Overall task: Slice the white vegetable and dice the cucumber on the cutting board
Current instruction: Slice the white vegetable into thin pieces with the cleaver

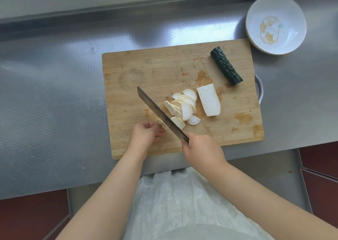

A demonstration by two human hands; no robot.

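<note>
While the right hand grips the knife and left fingers pinch the last white stub, one pale half and the whole cucumber wait on the cutting board; slices lie piled.

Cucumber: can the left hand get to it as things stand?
Probably not directly. The left hand grips the last bit of white vegetable at the board's near edge, and the knife and slice pile lie between it and the cucumber at the far right corner.
</note>
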